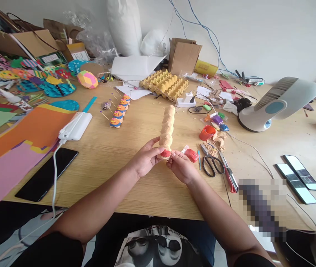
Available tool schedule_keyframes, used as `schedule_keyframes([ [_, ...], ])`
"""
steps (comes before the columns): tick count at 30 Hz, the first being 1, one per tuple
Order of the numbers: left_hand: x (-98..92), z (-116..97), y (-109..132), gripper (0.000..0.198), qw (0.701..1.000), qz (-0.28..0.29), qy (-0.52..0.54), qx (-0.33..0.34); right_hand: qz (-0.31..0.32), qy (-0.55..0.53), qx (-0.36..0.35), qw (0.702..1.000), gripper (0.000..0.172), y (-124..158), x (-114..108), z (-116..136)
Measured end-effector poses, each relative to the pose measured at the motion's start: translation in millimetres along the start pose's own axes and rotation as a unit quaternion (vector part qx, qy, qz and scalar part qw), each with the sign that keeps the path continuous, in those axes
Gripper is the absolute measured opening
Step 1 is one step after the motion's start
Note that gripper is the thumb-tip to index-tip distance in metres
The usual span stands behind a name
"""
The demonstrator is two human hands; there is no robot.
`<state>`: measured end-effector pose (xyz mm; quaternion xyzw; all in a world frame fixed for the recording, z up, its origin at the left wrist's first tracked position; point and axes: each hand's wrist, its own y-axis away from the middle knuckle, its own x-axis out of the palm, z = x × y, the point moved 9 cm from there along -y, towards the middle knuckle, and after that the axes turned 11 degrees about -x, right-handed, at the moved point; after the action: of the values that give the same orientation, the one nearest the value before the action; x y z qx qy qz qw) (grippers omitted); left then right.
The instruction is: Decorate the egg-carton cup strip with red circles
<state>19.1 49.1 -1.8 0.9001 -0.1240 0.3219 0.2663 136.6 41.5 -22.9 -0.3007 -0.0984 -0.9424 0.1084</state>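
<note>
My left hand (146, 160) grips the near end of a strip of egg-carton cups (167, 128), a bumpy tan row that points away from me over the wooden table (135, 185). My right hand (181, 166) pinches at a lump of red clay (165, 153) stuck on the strip's nearest cup. Both hands meet at that end. A packet of red clay (191, 154) lies just right of my right hand. Black scissors (212, 163) and a red utility knife (229, 174) rest a little farther right.
A painted carton caterpillar (120, 111) lies at centre left, with a power bank (76, 126) and a black phone (46, 173) near coloured foam sheets (21, 141). An egg tray (165, 84), a red tape roll (207, 132), a white fan (278, 104) and two dark phones (296, 178) sit farther off.
</note>
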Motion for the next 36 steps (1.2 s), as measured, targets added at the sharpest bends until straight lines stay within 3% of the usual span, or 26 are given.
schedule_keyframes([
  [6,10.0,-3.4,2.1,0.051,0.998,0.056,0.018,0.002,-0.011,-0.018,-0.007,1.0,0.032,-0.8,-2.0,4.3],
  [21,6.0,-5.3,3.1,0.053,1.0,0.009,0.01,0.016,0.011,-0.007,0.001,1.0,0.034,1.1,3.8,2.9],
  [26,8.7,-6.4,3.9,0.054,0.999,0.026,0.017,0.017,0.013,-0.006,0.001,1.0,0.033,0.6,2.8,3.3],
  [36,1.5,-5.4,1.2,0.067,0.999,0.004,-0.002,0.033,0.013,0.003,0.001,1.0,0.035,-1.8,0.3,0.0],
])
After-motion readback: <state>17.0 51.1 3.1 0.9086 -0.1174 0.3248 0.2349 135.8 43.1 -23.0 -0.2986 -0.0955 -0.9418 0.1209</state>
